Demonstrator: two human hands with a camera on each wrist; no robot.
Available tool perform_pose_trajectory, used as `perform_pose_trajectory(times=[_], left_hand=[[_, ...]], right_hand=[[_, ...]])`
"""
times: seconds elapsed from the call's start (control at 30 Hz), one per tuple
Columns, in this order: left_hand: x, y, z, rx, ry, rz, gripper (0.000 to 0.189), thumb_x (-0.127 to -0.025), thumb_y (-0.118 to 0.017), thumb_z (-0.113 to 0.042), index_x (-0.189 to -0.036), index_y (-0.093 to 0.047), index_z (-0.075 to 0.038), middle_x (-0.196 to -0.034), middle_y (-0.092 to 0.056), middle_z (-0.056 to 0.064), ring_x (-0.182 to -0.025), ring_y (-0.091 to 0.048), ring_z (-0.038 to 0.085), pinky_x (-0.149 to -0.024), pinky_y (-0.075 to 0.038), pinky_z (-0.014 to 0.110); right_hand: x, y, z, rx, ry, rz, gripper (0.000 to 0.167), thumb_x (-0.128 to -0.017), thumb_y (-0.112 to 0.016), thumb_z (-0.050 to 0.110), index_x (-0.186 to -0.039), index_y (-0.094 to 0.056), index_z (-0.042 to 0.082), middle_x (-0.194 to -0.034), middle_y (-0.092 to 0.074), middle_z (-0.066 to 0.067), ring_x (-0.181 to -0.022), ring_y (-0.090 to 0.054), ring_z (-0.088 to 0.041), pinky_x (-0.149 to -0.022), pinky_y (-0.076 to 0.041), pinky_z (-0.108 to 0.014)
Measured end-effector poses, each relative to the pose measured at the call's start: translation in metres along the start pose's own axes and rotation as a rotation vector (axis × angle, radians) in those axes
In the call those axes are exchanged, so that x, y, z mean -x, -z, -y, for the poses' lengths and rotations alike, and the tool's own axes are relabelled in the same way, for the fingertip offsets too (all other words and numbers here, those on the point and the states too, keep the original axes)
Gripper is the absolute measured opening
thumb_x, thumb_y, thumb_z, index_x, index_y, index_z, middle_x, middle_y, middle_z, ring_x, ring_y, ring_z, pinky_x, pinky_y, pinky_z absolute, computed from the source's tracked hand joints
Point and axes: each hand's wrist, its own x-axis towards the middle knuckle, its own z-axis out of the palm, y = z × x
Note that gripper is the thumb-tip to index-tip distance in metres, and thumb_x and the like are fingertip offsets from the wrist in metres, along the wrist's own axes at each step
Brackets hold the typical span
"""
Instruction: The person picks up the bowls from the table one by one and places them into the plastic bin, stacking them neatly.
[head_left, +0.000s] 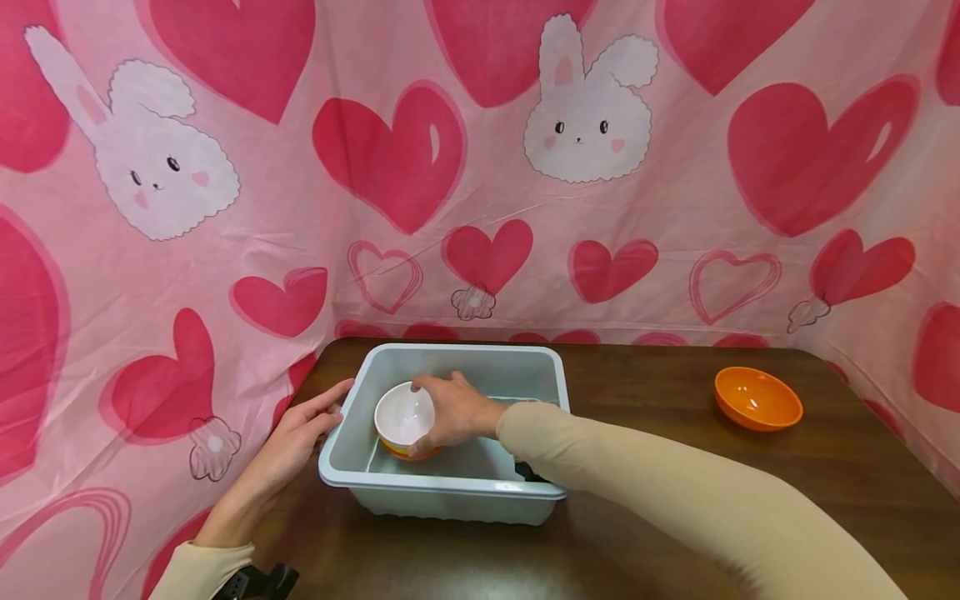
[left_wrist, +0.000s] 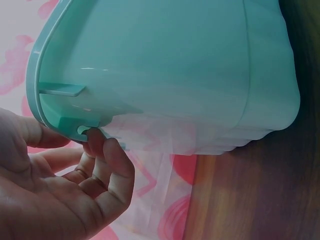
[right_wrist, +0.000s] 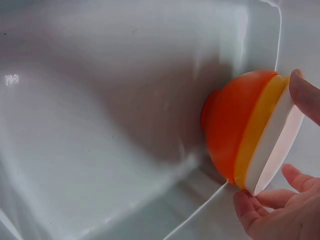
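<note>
A grey-green plastic basin (head_left: 450, 482) stands on the table. Inside it, toward the left end, sits a nested stack of bowls: a white bowl (head_left: 401, 417) on top, a yellow bowl (right_wrist: 253, 127) in the middle, an orange bowl (right_wrist: 227, 127) at the bottom. My right hand (head_left: 457, 408) reaches into the basin and grips the white bowl at its rim, thumb and fingers on opposite sides. At the basin's left side, my left hand (head_left: 300, 433) holds the rim, its fingers curled under the edge in the left wrist view.
Another orange bowl (head_left: 761, 400) rests by itself at the right of the brown wooden table (head_left: 645, 383). A pink cloth (head_left: 495, 192) with hearts and rabbits hangs behind the table and along its sides.
</note>
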Motion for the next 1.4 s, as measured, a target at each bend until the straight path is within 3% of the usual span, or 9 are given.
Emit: perform_pose_trajectory(times=[0.47,1.07,1.4], left_hand=[[-0.0009,-0.0001,-0.0004,-0.001,0.004,-0.003,0.056,-0.107,-0.048,-0.005,-0.162,-0.035,0.002,-0.107,-0.053,0.017,-0.086,-0.057,0.02,-0.075,-0.055,0.029],[0.0003,-0.0008,0.0003,-0.029,0.002,-0.003,0.056,-0.107,-0.048,-0.006,-0.161,-0.036,0.002,-0.107,-0.054,0.017,-0.093,-0.057,0.022,-0.078,-0.055,0.029],[0.0011,-0.0005,-0.0005,-0.024,-0.006,-0.003,0.056,-0.107,-0.048,-0.006,-0.161,-0.035,0.003,-0.107,-0.054,0.017,-0.095,-0.058,0.023,-0.08,-0.057,0.029]], right_hand=[[0.0046,0.0008,0.0035,-0.011,-0.035,-0.012,0.086,-0.076,-0.095,0.039,-0.146,-0.054,0.012,-0.132,-0.063,-0.008,-0.116,-0.05,-0.024,-0.098,-0.047,-0.038],[0.0044,0.0026,0.0014,-0.031,-0.058,0.004,0.095,-0.074,-0.097,0.038,-0.151,-0.048,0.01,-0.13,-0.061,-0.009,-0.12,-0.053,-0.027,-0.101,-0.049,-0.041],[0.0056,0.0053,0.0042,0.053,-0.04,0.044,0.105,-0.071,-0.1,0.037,-0.154,-0.041,0.009,-0.133,-0.063,-0.011,-0.125,-0.054,-0.031,-0.107,-0.046,-0.042]])
